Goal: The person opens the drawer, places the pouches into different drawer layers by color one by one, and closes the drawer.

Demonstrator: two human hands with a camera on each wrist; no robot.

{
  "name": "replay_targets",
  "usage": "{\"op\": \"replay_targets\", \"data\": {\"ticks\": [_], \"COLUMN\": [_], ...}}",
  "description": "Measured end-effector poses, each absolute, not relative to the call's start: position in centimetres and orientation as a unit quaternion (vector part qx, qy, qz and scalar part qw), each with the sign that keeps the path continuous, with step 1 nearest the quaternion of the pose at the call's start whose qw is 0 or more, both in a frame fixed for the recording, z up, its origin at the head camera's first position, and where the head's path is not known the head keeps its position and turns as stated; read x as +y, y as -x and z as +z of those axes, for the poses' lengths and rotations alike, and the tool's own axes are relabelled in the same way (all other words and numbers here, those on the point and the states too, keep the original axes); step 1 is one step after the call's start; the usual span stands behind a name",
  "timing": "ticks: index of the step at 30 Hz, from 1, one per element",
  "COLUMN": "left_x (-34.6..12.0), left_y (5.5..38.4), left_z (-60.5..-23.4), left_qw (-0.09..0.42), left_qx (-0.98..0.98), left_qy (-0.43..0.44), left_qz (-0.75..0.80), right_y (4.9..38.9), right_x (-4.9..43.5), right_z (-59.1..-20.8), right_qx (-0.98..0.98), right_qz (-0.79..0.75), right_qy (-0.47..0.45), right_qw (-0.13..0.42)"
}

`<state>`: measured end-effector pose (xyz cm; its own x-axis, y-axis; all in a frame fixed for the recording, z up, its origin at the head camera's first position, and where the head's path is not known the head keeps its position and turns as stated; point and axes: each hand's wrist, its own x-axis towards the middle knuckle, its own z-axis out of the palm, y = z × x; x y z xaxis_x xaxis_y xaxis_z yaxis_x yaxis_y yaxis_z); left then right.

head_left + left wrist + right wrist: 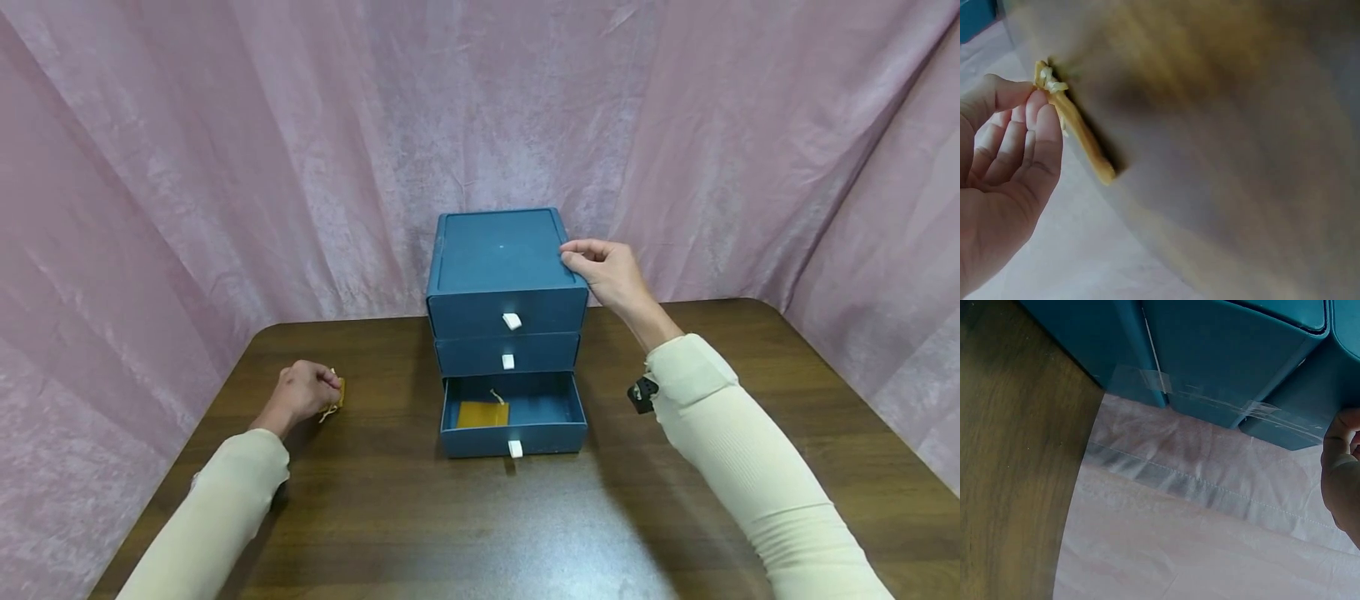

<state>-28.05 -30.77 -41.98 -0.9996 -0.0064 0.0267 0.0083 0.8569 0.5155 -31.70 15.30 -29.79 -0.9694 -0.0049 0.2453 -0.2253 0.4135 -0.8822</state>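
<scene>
A small yellow drawstring pouch point(1082, 134) with pale cords is pinched at its gathered end between the thumb and fingers of my left hand point(303, 392), low over the table's left side. My right hand point(611, 271) rests its fingertips on the upper right edge of a blue chest of drawers point(502, 250). The bottom drawer point(551, 400) is pulled out; the two drawers above it are shut. Inside the bottom drawer, toward the left, lies another yellow pouch point(482, 414) with a pale cord. Part of my right hand is cut off in the right wrist view.
The chest stands near the back edge of the brown wooden table point(375, 508). White pull tabs point(512, 321) stick out from the drawer fronts. Pink curtains point(360, 150) hang behind and at both sides. Clear tape point(1200, 397) runs along the chest's side.
</scene>
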Motion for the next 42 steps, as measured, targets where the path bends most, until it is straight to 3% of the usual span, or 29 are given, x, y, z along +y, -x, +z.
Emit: {"op": "replay_targets", "data": {"ticks": [8,21,42], "left_x": [-30.7,-31.1,-29.0], "left_y": [28.4,28.1,28.0], "left_z": [-41.7,-42.4,-37.7], "left_qw": [-0.022,-0.012,-0.052], "left_qx": [-0.961,-0.939,-0.858], "left_qy": [-0.004,-0.013,0.031], "left_qz": [-0.275,-0.345,-0.51], "right_y": [31.7,31.6,31.8], "right_x": [15.3,15.3,15.4], "right_z": [-29.7,-29.5,-29.7], "right_qx": [-0.834,-0.835,-0.837], "right_qz": [0.537,0.537,0.534], "right_qy": [-0.069,-0.07,-0.07], "right_qw": [0.104,0.097,0.099]}}
